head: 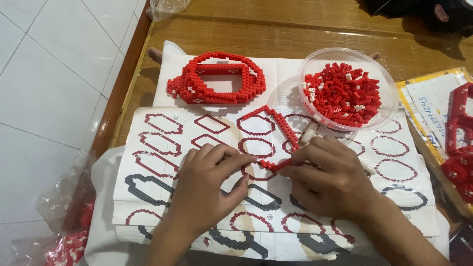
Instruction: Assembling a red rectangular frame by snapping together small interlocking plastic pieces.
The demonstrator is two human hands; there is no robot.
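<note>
Wooden tabletop [305,29] under everything, white floor tiles off to the left, and spread across the wood is a big instruction sheet [162,162] printed with red and dark ring outlines. Right in the middle of it, both hands are meeting on one piece: a thin red brick ring [276,128], only partly closed, lying flat on the sheet just below the bowl. Left hand [207,182] has thumb and forefinger pinched together at the ring's lower end, bracing it against the paper. Right hand [325,177] is closed around a small red tool or brick strip [282,164], its tip touching that same lower end, and something pale shows above its knuckles; I can't tell what it is.

Behind them, the larger red brick shell [217,81] sits finished-looking and well apart, and the clear plastic bowl [389,98] of loose red and white bricks is just beside the ring's upper end. More red assemblies [458,148] lie at the right edge, on yellow-edged papers.

My read: the join at the lower end is where it counts. The ring looks one brick wide and liable to flex, so press straight down with the left fingers close to the seam, keep the chain flat on the paper, and check its shape against the printed outline. Twist it and the far side near the bowl could pop apart
</note>
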